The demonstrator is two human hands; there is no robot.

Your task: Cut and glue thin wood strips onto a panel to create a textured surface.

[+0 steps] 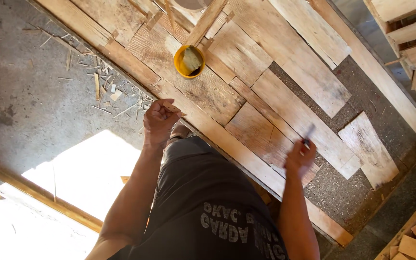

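The small brush (308,132) is hanging over the veneer pieces (285,120) on the worktop (343,192), pinched in the closed right hand (298,159). At nine o'clock, the left hand (160,120) is gripping a wood sliver (173,108). The yellow glue cup (188,61), at eleven o'clock, is risking a knock.

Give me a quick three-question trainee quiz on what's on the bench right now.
1. True or false: the left hand holds a small wood strip.
2. What does the right hand hold? A) hammer B) thin dark brush-like tool C) saw
3. Fill in: the yellow bowl sits on the wood ____.

Key
1. True; the strip is pinched at the fingertips, over the long edge board.
2. B; it is motion-blurred, so its exact kind is unclear.
3. Panels; it rests apart from both hands.
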